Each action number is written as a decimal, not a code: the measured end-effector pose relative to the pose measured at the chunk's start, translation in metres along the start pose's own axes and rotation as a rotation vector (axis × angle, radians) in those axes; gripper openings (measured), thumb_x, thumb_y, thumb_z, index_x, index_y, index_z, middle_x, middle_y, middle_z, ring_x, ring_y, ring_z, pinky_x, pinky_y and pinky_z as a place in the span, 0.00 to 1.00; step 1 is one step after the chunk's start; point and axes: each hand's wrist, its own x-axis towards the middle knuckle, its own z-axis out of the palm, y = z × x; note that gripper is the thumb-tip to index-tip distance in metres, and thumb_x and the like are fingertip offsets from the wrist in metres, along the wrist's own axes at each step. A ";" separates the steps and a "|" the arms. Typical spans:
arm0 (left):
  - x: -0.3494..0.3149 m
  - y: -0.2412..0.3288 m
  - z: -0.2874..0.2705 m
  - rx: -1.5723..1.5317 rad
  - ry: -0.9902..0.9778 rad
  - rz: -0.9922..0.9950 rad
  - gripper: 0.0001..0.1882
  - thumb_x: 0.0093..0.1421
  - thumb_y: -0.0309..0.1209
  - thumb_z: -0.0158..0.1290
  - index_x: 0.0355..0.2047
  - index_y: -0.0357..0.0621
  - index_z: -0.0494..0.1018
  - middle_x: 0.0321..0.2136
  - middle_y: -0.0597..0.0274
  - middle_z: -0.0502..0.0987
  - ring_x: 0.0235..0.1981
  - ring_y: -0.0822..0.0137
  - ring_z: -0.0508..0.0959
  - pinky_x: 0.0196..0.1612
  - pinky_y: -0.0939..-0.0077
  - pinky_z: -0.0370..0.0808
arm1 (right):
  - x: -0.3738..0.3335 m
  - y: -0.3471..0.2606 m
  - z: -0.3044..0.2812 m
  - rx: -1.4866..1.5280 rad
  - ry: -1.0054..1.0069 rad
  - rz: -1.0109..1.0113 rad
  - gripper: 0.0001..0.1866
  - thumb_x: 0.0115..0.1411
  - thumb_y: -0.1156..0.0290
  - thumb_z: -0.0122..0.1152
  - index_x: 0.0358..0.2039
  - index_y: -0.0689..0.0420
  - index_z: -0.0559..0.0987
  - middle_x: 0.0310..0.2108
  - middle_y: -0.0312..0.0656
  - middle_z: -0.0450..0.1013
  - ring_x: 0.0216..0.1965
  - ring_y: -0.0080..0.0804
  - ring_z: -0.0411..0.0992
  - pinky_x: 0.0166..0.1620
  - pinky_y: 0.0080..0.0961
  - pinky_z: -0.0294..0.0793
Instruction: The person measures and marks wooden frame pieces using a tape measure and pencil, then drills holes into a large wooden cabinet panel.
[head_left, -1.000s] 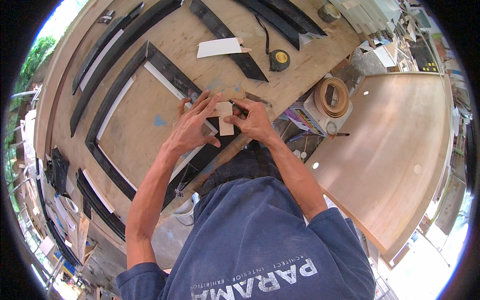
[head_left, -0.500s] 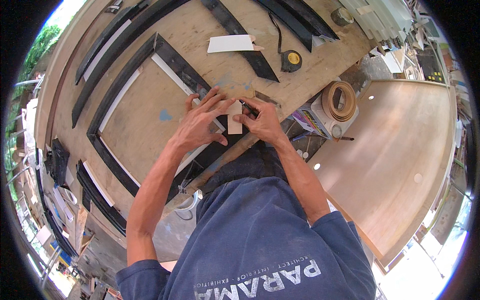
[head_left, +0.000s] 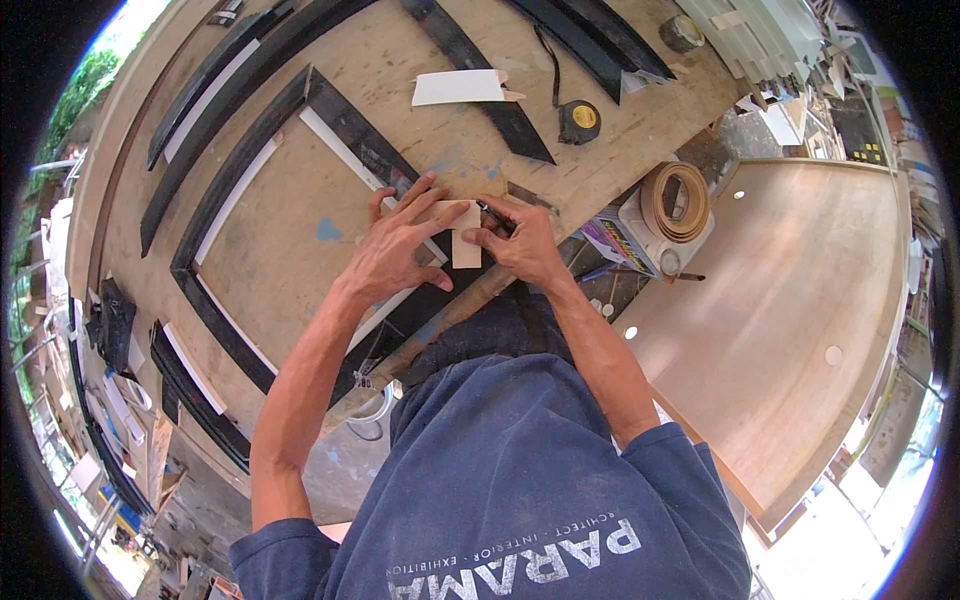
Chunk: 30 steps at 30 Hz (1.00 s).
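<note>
Left hand (head_left: 400,255) pressing flat, fingers spread, on small tan card (head_left: 462,232) lying over black frame (head_left: 330,110) at worktop (head_left: 290,240) near edge. Right hand (head_left: 525,245) fingers pinching a pen (head_left: 492,212) against card. Card looks light, thin, likely slippy; best pinned at edges.

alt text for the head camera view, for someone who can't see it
Seen from above, a person's left hand presses a small pale wooden piece onto a black frame on a plywood workbench, while the right hand holds a thin dark tool at its edge. A tape measure lies beyond.
</note>
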 end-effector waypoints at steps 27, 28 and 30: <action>-0.006 -0.009 0.008 0.009 0.059 0.099 0.45 0.32 0.48 0.75 0.58 0.71 0.80 0.71 0.55 0.63 0.77 0.56 0.52 0.72 0.39 0.42 | 0.001 -0.012 -0.005 -0.046 -0.068 -0.139 0.26 0.58 0.64 0.76 0.54 0.63 0.80 0.30 0.34 0.74 0.29 0.19 0.66 0.32 0.22 0.68; -0.005 -0.008 0.007 0.008 0.043 0.091 0.45 0.32 0.49 0.75 0.58 0.71 0.80 0.71 0.56 0.63 0.77 0.56 0.52 0.72 0.39 0.42 | 0.001 -0.010 -0.005 -0.045 -0.065 -0.148 0.27 0.58 0.64 0.76 0.54 0.63 0.80 0.30 0.35 0.75 0.29 0.19 0.67 0.32 0.22 0.68; -0.003 -0.007 0.006 0.009 0.012 0.076 0.45 0.32 0.49 0.75 0.58 0.72 0.80 0.71 0.57 0.64 0.77 0.57 0.51 0.72 0.40 0.42 | 0.001 -0.006 -0.006 -0.044 -0.058 -0.167 0.27 0.58 0.63 0.76 0.55 0.62 0.80 0.31 0.36 0.76 0.29 0.19 0.67 0.32 0.22 0.68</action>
